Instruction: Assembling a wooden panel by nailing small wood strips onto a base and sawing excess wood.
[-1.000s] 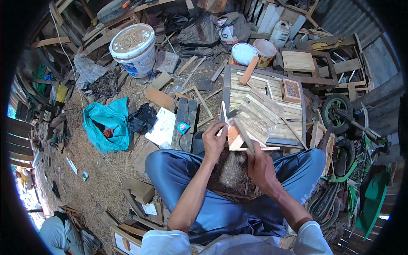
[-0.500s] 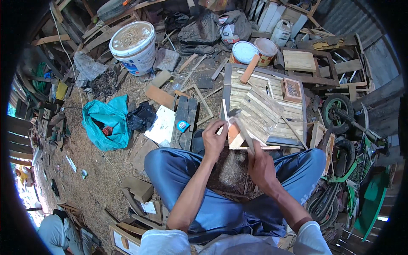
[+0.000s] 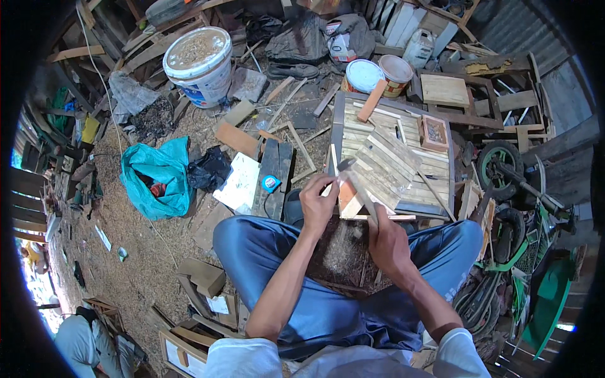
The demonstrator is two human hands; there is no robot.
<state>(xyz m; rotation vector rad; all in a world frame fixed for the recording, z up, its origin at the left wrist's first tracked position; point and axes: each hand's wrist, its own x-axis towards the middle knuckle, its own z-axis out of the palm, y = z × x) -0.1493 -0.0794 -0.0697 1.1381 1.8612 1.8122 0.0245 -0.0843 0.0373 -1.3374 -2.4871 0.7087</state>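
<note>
My right hand (image 3: 389, 242) is wrapped round the pale handle of a hammer (image 3: 362, 191). Its dark head is up by the left corner of some thin wooden strips. Close to that head, my left hand (image 3: 318, 200) has its fingers pinched together at the end of an upright wooden strip (image 3: 333, 159). Whatever is in the pinch is too small to make out. Under the hammer lie an orange-brown wood piece (image 3: 346, 191) and pale strips, at the near edge of a slatted wooden panel (image 3: 372, 113) with a dark frame. Joined slats (image 3: 384, 165) rest across the panel.
A small wooden box (image 3: 433, 133) of small bits stands on the panel's right side, and a reddish wood block (image 3: 372, 101) at its far edge. Leftward are a blue tape measure (image 3: 270, 183), a teal sack (image 3: 155, 179) and a white bucket (image 3: 198, 66). A green-framed motorbike (image 3: 504, 183) is at right.
The hammer head has shifted slightly, and now shows more clearly beside the left fingers. My left hand keeps its pinch in nearly the same place. The whole view has tilted a little.
</note>
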